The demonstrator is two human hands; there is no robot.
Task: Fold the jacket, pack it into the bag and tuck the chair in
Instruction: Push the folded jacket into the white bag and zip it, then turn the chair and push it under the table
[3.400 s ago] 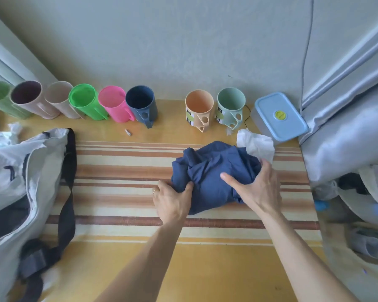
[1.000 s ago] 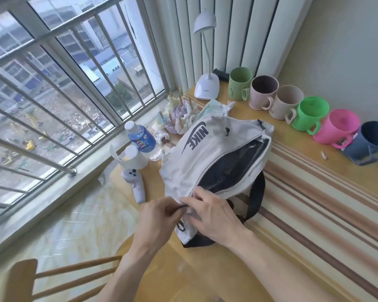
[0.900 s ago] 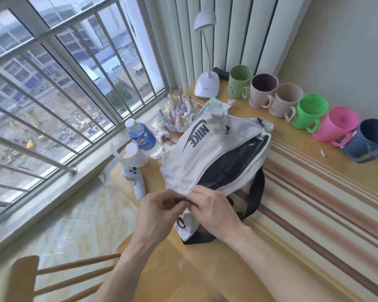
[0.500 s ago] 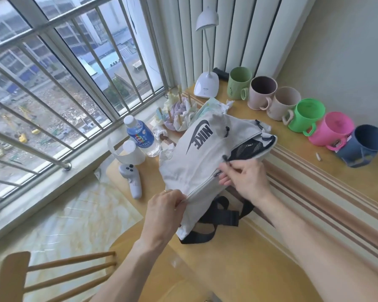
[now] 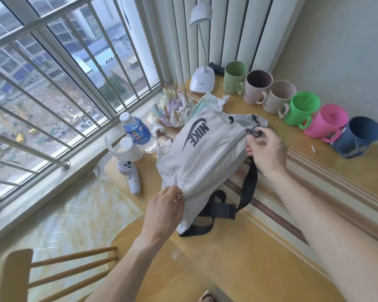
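The bag (image 5: 196, 158) bears "NIKE" beneath a dark swoosh; the bottle (image 5: 138, 136) label's letters are only partly legible.

Bag (image 5: 205, 158) zipped so contents hidden, chair (image 5: 15, 277) cut off at left/bottom edge, small white bit (image 5: 313, 148) on table near blue mug too small to ID, maybe paper.

Bright daylight comes through the window (image 5: 52, 88) left of the hands; shadows are soft, edges bow outward, slight blur throughout.

Both hands (image 5: 165, 205) on zipped bag (image 5: 203, 158).
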